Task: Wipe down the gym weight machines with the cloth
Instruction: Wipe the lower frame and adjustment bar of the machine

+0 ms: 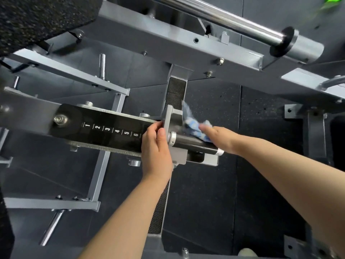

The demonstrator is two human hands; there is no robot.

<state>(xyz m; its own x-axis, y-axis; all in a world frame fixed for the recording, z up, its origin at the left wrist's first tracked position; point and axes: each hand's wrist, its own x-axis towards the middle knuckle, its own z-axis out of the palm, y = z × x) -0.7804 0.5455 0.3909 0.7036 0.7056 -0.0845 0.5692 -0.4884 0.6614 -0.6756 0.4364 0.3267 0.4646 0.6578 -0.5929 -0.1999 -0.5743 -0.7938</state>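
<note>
The left hand (pixel 155 146) grips the numbered black bar (pixel 104 130) (marked 1 to 6); the right hand (pixel 219 138) presses a blue-and-white cloth (pixel 194 126) onto the black handle (pixel 194 143), fingers curled over it.

The cloth (pixel 196 126) at centre frame is blue and white, in a blurred pattern. The adjustment plate (pixel 104 130) left of it is glossy black with white numerals 1 to 6. The machine frame (pixel 168 42) is matte grey, its bar (pixel 233 19) at upper right polished chrome. The floor (pixel 214 184) is black rubber flecked with grey. A bright green smear (pixel 331 0) marks the top right corner.
</note>
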